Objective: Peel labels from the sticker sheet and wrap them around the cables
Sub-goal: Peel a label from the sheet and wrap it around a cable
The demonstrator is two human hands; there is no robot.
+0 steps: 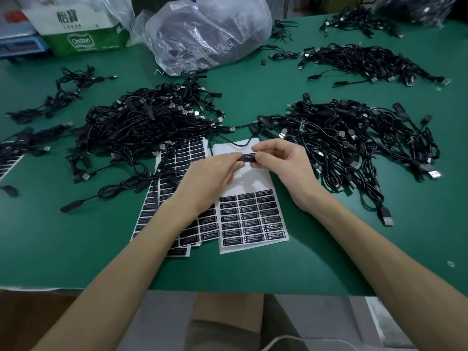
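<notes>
- From my feed, both hands meet above the sticker sheet [255,178], near the middle of the green table [329,249].
- Left hand [212,173]: fingertips pinch the left end of a black label [249,157].
- Right hand [283,165]: thumb and forefinger pinch the label's right end, the other fingers curled.
- The label sits on a thin black cable [243,145], which runs up and away over the sheet's top edge. I can't tell how far round it is wrapped.
- The sticker sheet lies flat under the hands. Its upper part is bare white backing and its lower rows are full of black labels.
- More label sheets [187,153] are fanned just to its left, partly under the left cable pile [152,117].
- Right cable pile [354,133] sits beside the right hand.
- Plastic bag [207,31] and carton [83,26] are at the far edge.
</notes>
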